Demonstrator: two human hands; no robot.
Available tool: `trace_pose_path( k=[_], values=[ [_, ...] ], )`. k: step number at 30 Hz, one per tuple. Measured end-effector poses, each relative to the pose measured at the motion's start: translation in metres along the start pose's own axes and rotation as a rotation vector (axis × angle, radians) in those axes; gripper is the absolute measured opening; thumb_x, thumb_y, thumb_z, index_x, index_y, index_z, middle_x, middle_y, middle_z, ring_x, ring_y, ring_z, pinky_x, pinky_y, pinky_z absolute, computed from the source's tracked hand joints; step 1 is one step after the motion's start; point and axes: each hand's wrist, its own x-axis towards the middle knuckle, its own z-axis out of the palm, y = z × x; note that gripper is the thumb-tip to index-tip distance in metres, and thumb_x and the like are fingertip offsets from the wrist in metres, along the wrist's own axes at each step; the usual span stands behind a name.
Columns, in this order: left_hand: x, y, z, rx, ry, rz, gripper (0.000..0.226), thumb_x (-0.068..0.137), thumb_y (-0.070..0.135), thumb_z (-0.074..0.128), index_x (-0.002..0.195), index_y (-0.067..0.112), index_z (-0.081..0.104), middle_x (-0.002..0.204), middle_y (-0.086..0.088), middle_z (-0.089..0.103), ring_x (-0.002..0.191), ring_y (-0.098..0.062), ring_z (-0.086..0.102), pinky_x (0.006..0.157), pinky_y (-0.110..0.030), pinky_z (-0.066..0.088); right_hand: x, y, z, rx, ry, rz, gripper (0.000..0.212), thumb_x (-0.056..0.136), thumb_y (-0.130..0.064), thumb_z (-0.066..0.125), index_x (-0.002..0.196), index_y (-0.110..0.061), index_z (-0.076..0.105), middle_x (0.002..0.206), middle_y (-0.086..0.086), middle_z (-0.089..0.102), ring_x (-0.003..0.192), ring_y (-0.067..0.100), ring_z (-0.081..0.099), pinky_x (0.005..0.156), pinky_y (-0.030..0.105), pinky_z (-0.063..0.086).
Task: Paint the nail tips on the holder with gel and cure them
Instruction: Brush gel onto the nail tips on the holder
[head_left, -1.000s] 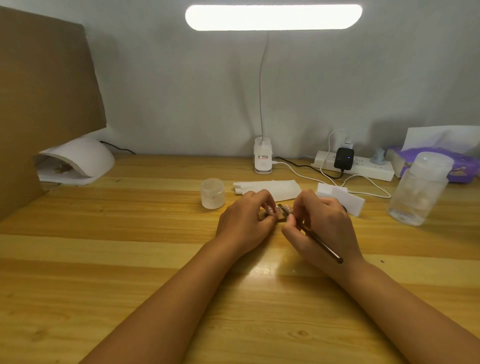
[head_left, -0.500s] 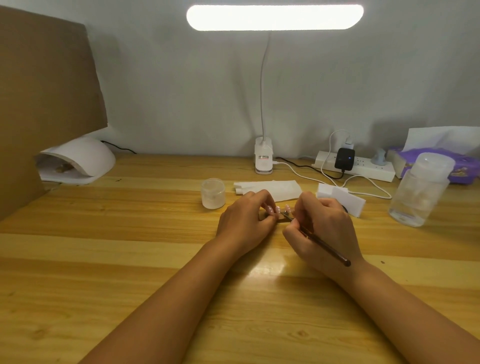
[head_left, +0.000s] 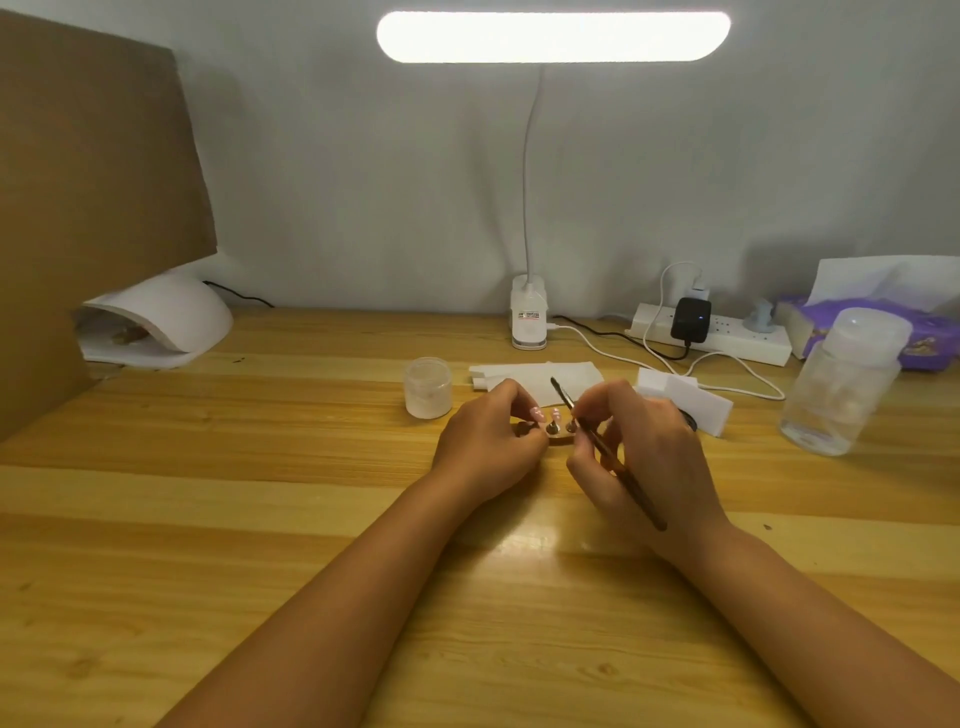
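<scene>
While both forearms lie across the wooden table (head_left: 260, 519), the hands meet near its middle, in front of the clamp base of the lit desk lamp (head_left: 553, 36).

Left hand (head_left: 488, 441): fingers curled, thumb and forefinger closed on the left end of the holder (head_left: 560, 439). The holder is a small brownish stand resting on the table between the two hands.

Nail tips (head_left: 536, 414): two pinkish ones plainly seen, upright on dark pegs. A third peg stands further right, and its tip is half hidden behind the brush shaft.

Right hand (head_left: 639, 452): fingers clenched round a brush (head_left: 638, 496), pinched toward the bristle end. The shaft runs diagonally, with the handle end over the wrist. The bristle end is raised and points away, above the holder and clear of the tips. Whether the bristles carry gel is too small to tell.

Surroundings:
- A small frosted jar (head_left: 428, 387) stands just left of the hands.
- Folded white wipes (head_left: 519, 374) lie just behind the hands.
- A white block (head_left: 685, 400) sits beside the right hand.
- A clear bottle (head_left: 841, 384) with a pale cap stands well to the right.
- Behind the bottle are a purple tissue pack (head_left: 883, 332) and a white power strip (head_left: 727, 338) with a black adapter plugged in.
- A white curing lamp (head_left: 156, 322) sits at the far left rear, well apart from the holder, beside a brown cardboard panel (head_left: 78, 208). Something small and brownish lies in its opening, too dim to identify.
</scene>
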Motion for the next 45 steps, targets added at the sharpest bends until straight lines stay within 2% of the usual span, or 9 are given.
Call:
trace_pose_path(
  k=[6,15,24,31,34,38,40,42,45],
  values=[
    [0.000,0.000,0.000,0.010,0.002,0.007,0.018,0.086,0.023,0.063,0.085,0.034,0.050,0.093,0.011,0.063,0.079,-0.016,0.061,0.073,-0.036,0.050,-0.001,-0.003,-0.001,-0.011,-0.047,-0.014,0.014,0.078,-0.029,0.058,0.089,-0.024,0.053,0.072,-0.032,0.043,0.071,-0.004,0.050,0.072,0.014,0.035],
    [-0.001,0.002,-0.001,0.032,-0.006,-0.007,0.013,0.088,0.021,0.064,0.095,0.026,0.054,0.098,0.005,0.064,0.083,-0.016,0.059,0.072,-0.033,0.049,-0.001,-0.005,-0.003,-0.021,-0.120,-0.012,0.015,0.079,-0.029,0.062,0.092,-0.022,0.057,0.076,-0.025,0.052,0.069,0.005,0.052,0.071,0.022,0.039],
    [-0.001,0.002,-0.001,0.033,-0.013,-0.012,0.014,0.088,0.022,0.063,0.093,0.028,0.052,0.098,0.007,0.063,0.081,-0.015,0.058,0.065,-0.029,0.042,-0.002,-0.005,-0.004,0.016,-0.139,0.019,0.012,0.075,-0.029,0.058,0.084,-0.025,0.052,0.069,-0.016,0.055,0.071,0.003,0.049,0.065,0.020,0.037],
    [-0.001,0.001,-0.001,0.026,-0.017,-0.005,0.012,0.088,0.024,0.063,0.094,0.028,0.054,0.099,0.008,0.064,0.080,-0.013,0.057,0.067,-0.030,0.045,-0.001,-0.005,-0.005,0.084,0.015,0.029,0.009,0.075,-0.024,0.057,0.083,-0.020,0.052,0.063,-0.011,0.052,0.062,0.006,0.051,0.058,0.024,0.041],
    [-0.001,0.000,-0.001,0.029,-0.014,-0.008,0.012,0.089,0.025,0.063,0.093,0.030,0.053,0.101,0.010,0.063,0.081,-0.012,0.057,0.065,-0.028,0.043,0.004,0.001,-0.006,0.176,0.142,0.134,0.009,0.087,-0.023,0.054,0.094,-0.019,0.050,0.072,-0.009,0.056,0.062,0.009,0.057,0.053,0.038,0.051],
    [-0.001,0.001,-0.001,0.045,-0.024,-0.003,0.014,0.088,0.027,0.064,0.095,0.030,0.053,0.101,0.010,0.063,0.081,-0.011,0.057,0.066,-0.028,0.044,0.008,0.012,-0.008,0.229,0.222,0.271,0.011,0.101,-0.025,0.046,0.111,-0.025,0.046,0.092,-0.004,0.061,0.072,0.016,0.063,0.061,0.044,0.055],
    [-0.001,0.001,-0.001,0.072,-0.037,0.007,0.017,0.087,0.026,0.065,0.097,0.029,0.052,0.102,0.009,0.063,0.078,-0.010,0.056,0.066,-0.028,0.046,0.008,0.017,-0.007,0.169,0.193,0.271,0.010,0.101,-0.018,0.047,0.110,-0.018,0.052,0.098,0.000,0.058,0.082,0.022,0.062,0.068,0.041,0.053],
    [-0.002,0.001,-0.001,0.087,-0.045,0.018,0.020,0.087,0.025,0.065,0.098,0.029,0.050,0.102,0.009,0.063,0.076,-0.009,0.055,0.064,-0.027,0.044,0.006,0.020,-0.006,0.086,0.126,0.303,0.016,0.096,-0.007,0.052,0.111,-0.011,0.054,0.106,0.002,0.054,0.092,0.020,0.059,0.070,0.028,0.050],
    [-0.002,0.002,0.000,0.090,-0.033,0.036,0.020,0.088,0.022,0.064,0.096,0.028,0.048,0.101,0.008,0.062,0.074,-0.009,0.054,0.061,-0.025,0.039,0.005,0.019,-0.005,0.013,0.049,0.342,0.030,0.086,0.002,0.058,0.114,-0.008,0.051,0.109,0.003,0.049,0.093,0.015,0.053,0.069,0.022,0.046]
  ],
)
